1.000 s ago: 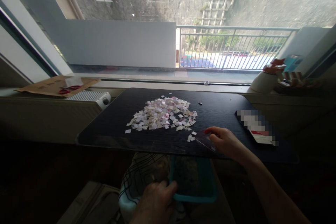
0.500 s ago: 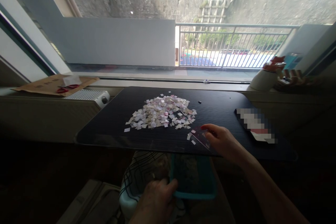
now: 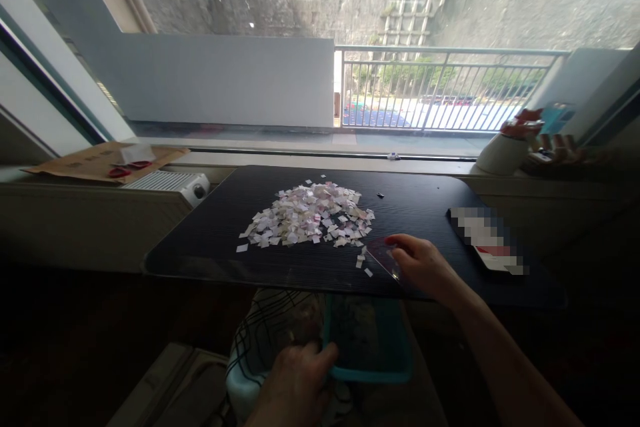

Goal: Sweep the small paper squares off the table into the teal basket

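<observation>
My right hand (image 3: pixel 423 263) is closed on a thin, see-through plastic sheet (image 3: pixel 383 257), tilted against the table near its front edge. A heap of small white and pinkish paper squares (image 3: pixel 305 213) lies on the black table (image 3: pixel 200 227), left of the sheet. A few loose paper squares (image 3: pixel 369 273) lie right beside the sheet's left edge. Below the table edge, my left hand (image 3: pixel 303 373) grips the near left corner of a teal plastic box (image 3: pixel 373 373). The inside of the box is dark, and its contents are hard to make out.
On the table's right lies a dark flat object (image 3: pixel 485 240), partly blurred out. Red-handled scissors (image 3: pixel 133 168) rest on a brown paper envelope (image 3: pixel 95 161) at the left sill. Beside it is a white ribbed appliance (image 3: pixel 173 185). A window sill (image 3: pixel 320 159) borders the table's back.
My right hand has shifted slightly right with the plastic sheet, and a paper square at the sheet's upper corner now sits a little farther left. My left hand and the box are nearly still.
</observation>
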`<state>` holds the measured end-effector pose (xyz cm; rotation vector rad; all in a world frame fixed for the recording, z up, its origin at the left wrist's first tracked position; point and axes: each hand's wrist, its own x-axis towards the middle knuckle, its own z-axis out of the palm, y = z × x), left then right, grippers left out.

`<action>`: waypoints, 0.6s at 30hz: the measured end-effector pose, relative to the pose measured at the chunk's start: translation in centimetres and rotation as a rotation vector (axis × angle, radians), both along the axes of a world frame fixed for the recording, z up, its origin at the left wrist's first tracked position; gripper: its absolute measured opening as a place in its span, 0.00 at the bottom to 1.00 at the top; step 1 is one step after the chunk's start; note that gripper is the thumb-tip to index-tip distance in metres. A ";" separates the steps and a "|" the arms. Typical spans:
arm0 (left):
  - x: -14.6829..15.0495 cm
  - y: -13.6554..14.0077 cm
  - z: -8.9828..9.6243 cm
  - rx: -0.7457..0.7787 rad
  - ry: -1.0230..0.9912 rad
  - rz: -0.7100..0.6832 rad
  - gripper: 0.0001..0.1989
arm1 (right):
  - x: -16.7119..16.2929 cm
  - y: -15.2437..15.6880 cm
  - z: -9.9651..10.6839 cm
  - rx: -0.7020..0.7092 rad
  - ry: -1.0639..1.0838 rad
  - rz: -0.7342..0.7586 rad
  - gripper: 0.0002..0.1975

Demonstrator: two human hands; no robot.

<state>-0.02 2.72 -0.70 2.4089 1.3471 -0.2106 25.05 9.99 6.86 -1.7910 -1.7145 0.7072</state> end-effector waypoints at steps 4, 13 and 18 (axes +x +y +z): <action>-0.1 0.0 -0.3 0.020 -0.002 0.003 0.15 | -0.3 0.4 0.2 0.021 0.021 0.006 0.22; 0.1 -0.1 0.7 -0.018 0.021 0.001 0.15 | -0.4 0.7 0.3 0.011 -0.090 0.074 0.19; 0.1 -0.1 0.5 -0.025 0.012 0.008 0.15 | -0.1 0.4 1.1 -0.020 -0.145 0.064 0.18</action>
